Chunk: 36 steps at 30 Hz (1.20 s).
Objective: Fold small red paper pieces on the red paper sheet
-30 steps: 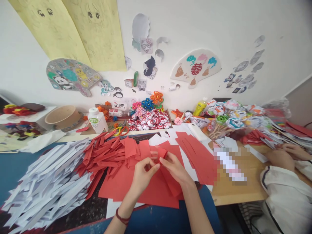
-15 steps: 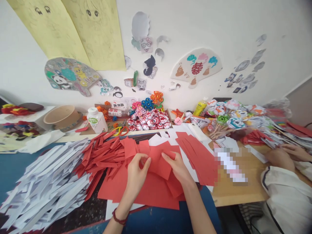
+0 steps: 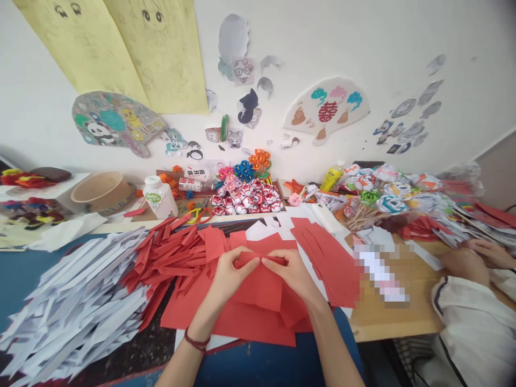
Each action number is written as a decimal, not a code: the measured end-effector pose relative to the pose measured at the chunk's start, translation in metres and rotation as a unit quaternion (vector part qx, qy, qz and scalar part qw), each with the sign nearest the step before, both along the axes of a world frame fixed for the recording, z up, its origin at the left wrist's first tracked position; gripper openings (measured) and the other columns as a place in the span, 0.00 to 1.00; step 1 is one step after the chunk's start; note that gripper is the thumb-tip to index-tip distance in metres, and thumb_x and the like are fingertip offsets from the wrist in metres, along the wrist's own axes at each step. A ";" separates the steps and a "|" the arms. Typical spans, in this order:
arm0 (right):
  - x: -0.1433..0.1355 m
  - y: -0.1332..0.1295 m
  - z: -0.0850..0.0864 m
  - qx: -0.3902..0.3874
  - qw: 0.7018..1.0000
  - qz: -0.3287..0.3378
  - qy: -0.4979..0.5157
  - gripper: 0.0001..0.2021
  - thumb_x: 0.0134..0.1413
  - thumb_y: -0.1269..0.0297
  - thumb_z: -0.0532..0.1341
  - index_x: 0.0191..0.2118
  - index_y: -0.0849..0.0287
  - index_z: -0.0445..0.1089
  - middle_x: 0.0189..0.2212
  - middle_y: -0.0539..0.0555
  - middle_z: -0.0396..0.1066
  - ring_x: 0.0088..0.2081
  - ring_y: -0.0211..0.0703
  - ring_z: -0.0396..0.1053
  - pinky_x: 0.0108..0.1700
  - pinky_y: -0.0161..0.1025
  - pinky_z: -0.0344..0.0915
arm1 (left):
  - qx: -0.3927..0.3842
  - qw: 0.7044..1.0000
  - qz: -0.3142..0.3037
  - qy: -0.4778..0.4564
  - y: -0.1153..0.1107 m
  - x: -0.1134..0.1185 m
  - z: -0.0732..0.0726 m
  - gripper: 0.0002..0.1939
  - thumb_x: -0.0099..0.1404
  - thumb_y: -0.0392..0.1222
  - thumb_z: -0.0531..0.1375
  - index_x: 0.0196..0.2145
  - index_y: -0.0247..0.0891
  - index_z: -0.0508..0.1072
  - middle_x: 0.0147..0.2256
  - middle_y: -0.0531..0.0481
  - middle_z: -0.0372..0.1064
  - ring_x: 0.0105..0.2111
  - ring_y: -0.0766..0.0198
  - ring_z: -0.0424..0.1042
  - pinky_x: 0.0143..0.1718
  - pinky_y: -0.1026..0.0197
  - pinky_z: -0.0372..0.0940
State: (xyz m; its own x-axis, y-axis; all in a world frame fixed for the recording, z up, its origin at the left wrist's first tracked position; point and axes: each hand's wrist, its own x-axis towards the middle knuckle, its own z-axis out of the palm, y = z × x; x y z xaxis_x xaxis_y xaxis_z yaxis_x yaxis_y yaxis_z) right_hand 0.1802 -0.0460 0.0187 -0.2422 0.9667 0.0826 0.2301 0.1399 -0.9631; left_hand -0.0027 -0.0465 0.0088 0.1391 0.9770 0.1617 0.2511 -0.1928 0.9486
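Between my two hands is a piece of red paper [image 3: 262,287], its upper edge bent over into a fold. My left hand [image 3: 234,271] pinches the left part of that fold with thumb and fingers. On the other side my right hand [image 3: 292,271] pinches it too, the two thumb tips nearly meeting. Beneath the hands lie larger red sheets [image 3: 193,312]. Just left is a pile of folded red paper strips [image 3: 173,258], and beyond it a wide heap of folded white strips [image 3: 88,312]. Cut red sheets [image 3: 326,258] lie to the right.
Behind the papers stand a white bottle [image 3: 160,198], scissors [image 3: 199,215] and a cluster of red-and-white paper flowers [image 3: 250,199]. More paper flowers [image 3: 389,188] fill the back right. At the right edge, another person's hand [image 3: 484,252] and white sleeve [image 3: 475,322] rest over a wooden table [image 3: 403,322].
My hands have come closer together along the top of the red paper. Its upper edge, flat before, is now folded over under my thumbs.
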 end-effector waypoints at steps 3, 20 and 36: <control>0.001 0.002 0.002 0.012 1.000 0.010 -0.003 0.13 0.57 0.54 0.60 0.30 0.58 0.74 0.29 0.51 0.74 0.33 0.43 0.69 0.35 0.36 0.61 | -0.015 1.000 -0.010 -0.013 0.001 0.001 0.002 0.11 0.60 0.47 0.61 0.31 0.36 0.75 0.31 0.50 0.74 0.32 0.62 0.70 0.34 0.63 0.63; 0.004 0.004 0.009 0.035 0.997 0.060 -0.042 0.12 0.58 0.59 0.58 0.31 0.56 0.76 0.29 0.50 0.75 0.32 0.43 0.69 0.34 0.37 0.61 | 0.006 0.999 -0.021 0.031 0.002 -0.001 0.008 0.07 0.60 0.43 0.61 0.29 0.39 0.76 0.30 0.51 0.76 0.34 0.61 0.73 0.40 0.61 0.65; -0.004 0.001 0.000 0.028 0.999 0.010 0.020 0.10 0.56 0.59 0.61 0.31 0.57 0.77 0.30 0.52 0.77 0.34 0.46 0.72 0.36 0.38 0.65 | 0.038 0.999 0.009 0.024 -0.009 0.004 0.013 0.07 0.63 0.42 0.59 0.32 0.38 0.75 0.33 0.49 0.75 0.34 0.62 0.72 0.39 0.63 0.64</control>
